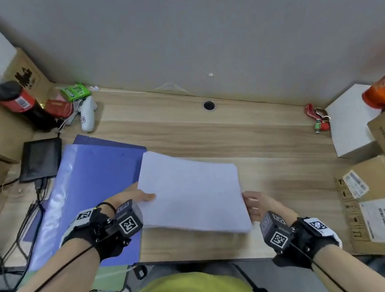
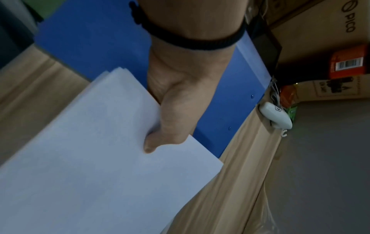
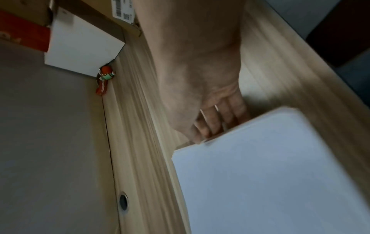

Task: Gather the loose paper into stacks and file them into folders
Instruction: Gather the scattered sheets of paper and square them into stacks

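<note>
The left hand point(image 1: 131, 195) pinches the paper stack point(image 1: 191, 192) mid-desk beside the open blue folder point(image 1: 92, 176) while the right hand point(image 1: 252, 204), fingers point(image 3: 208, 125) loosely straight, steadies its opposite edge, apparently squaring the sheets for filing.

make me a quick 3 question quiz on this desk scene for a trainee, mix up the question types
1. True or false: the left hand pinches the paper stack, thumb on top.
2. Multiple choice: where does the blue folder lie relative to the stack? A) right of it B) left of it, open on the desk C) on top of it
3. Short answer: what does the right hand do at the stack's right edge?

Key
1. True; the left wrist view shows the thumb pressed on the top sheet.
2. B
3. Its fingers meet the stack's edge; whether they grip it or only steady it cannot be told.
</note>
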Action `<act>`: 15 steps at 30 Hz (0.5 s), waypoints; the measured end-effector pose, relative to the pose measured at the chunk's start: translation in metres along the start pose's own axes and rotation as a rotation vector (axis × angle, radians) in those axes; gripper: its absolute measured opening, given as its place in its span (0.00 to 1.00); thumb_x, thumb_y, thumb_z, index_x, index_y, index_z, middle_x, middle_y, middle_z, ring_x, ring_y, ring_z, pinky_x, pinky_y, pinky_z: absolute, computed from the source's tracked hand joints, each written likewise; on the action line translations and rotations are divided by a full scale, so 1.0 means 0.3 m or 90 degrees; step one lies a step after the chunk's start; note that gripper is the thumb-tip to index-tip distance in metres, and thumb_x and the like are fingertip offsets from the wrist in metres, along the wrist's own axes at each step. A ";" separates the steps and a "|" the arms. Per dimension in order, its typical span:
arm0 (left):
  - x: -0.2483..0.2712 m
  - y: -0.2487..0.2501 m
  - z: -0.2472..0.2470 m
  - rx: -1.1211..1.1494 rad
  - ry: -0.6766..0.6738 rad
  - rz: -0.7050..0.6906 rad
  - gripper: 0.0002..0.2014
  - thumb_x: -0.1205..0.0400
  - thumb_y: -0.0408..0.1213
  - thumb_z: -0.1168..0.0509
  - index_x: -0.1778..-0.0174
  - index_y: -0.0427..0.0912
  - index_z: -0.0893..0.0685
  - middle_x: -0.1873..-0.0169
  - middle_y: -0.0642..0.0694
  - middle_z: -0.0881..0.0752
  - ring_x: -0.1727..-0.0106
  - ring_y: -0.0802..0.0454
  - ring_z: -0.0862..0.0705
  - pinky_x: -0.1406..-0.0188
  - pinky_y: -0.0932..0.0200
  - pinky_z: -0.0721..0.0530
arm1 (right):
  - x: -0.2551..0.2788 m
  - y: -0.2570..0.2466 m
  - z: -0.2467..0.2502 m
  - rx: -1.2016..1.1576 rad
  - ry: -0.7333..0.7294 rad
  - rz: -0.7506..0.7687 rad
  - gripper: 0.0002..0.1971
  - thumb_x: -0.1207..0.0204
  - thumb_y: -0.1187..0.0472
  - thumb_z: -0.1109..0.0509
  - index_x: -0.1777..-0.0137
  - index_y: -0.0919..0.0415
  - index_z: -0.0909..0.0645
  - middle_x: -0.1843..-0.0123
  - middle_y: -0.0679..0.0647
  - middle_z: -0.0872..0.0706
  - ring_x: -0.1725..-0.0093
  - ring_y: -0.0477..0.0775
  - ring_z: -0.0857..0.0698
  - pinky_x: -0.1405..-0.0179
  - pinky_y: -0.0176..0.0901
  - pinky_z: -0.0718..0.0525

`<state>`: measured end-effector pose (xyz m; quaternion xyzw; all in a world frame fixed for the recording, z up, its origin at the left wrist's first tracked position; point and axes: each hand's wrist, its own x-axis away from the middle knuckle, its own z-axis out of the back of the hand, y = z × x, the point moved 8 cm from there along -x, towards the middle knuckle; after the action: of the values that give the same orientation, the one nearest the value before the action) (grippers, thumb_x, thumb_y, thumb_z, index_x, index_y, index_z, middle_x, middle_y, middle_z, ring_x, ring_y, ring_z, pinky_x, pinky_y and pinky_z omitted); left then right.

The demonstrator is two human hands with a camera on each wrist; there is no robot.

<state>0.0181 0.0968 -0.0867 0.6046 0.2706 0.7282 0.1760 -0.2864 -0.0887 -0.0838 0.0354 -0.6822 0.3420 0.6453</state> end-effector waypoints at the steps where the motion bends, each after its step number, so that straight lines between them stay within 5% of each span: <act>1: 0.015 -0.001 -0.014 0.009 -0.027 0.001 0.19 0.17 0.32 0.34 0.31 0.47 0.26 0.32 0.43 0.21 0.41 0.49 0.17 0.48 0.58 0.20 | -0.007 0.007 -0.002 0.056 -0.007 -0.004 0.07 0.23 0.60 0.30 0.60 0.63 0.20 0.75 0.52 0.17 0.79 0.52 0.23 0.74 0.40 0.26; 3: 0.028 0.021 -0.039 -0.016 -0.033 -0.015 0.20 0.18 0.31 0.33 0.31 0.46 0.27 0.34 0.44 0.20 0.45 0.49 0.18 0.54 0.61 0.20 | -0.005 -0.008 -0.033 0.136 -0.021 0.024 0.05 0.20 0.63 0.33 0.56 0.64 0.19 0.69 0.54 0.15 0.76 0.51 0.17 0.75 0.39 0.22; 5: 0.011 0.085 -0.023 -0.026 0.065 -0.062 0.19 0.17 0.29 0.34 0.30 0.43 0.26 0.34 0.44 0.19 0.42 0.46 0.18 0.52 0.58 0.19 | 0.007 -0.055 -0.089 0.132 -0.035 0.081 0.06 0.17 0.70 0.39 0.50 0.64 0.20 0.61 0.55 0.15 0.73 0.49 0.13 0.78 0.36 0.19; 9: 0.051 0.329 0.020 0.121 0.156 -0.159 0.19 0.20 0.25 0.38 0.35 0.47 0.21 0.42 0.46 0.14 0.50 0.49 0.14 0.56 0.55 0.17 | 0.059 -0.245 -0.145 0.161 -0.001 0.209 0.13 0.17 0.68 0.41 0.37 0.57 0.22 0.50 0.53 0.14 0.52 0.56 0.15 0.63 0.43 0.18; 12: 0.130 0.538 0.093 0.184 0.209 -0.274 0.18 0.21 0.25 0.38 0.41 0.49 0.19 0.49 0.51 0.12 0.50 0.48 0.13 0.54 0.53 0.15 | 0.126 -0.453 -0.107 0.080 0.065 0.353 0.11 0.18 0.68 0.41 0.41 0.57 0.21 0.43 0.57 0.14 0.45 0.61 0.16 0.54 0.48 0.19; 15: 0.196 0.633 0.157 0.268 0.273 -0.358 0.17 0.24 0.27 0.35 0.40 0.45 0.18 0.51 0.52 0.11 0.53 0.52 0.12 0.59 0.59 0.15 | 0.244 -0.576 -0.033 -0.059 0.137 0.503 0.11 0.20 0.69 0.41 0.51 0.55 0.19 0.50 0.53 0.13 0.47 0.58 0.16 0.54 0.47 0.22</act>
<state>0.0653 -0.0107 0.0804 0.3642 0.5990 0.6900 0.1800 -0.2053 -0.1868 0.0547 -0.2945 -0.5868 0.5341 0.5326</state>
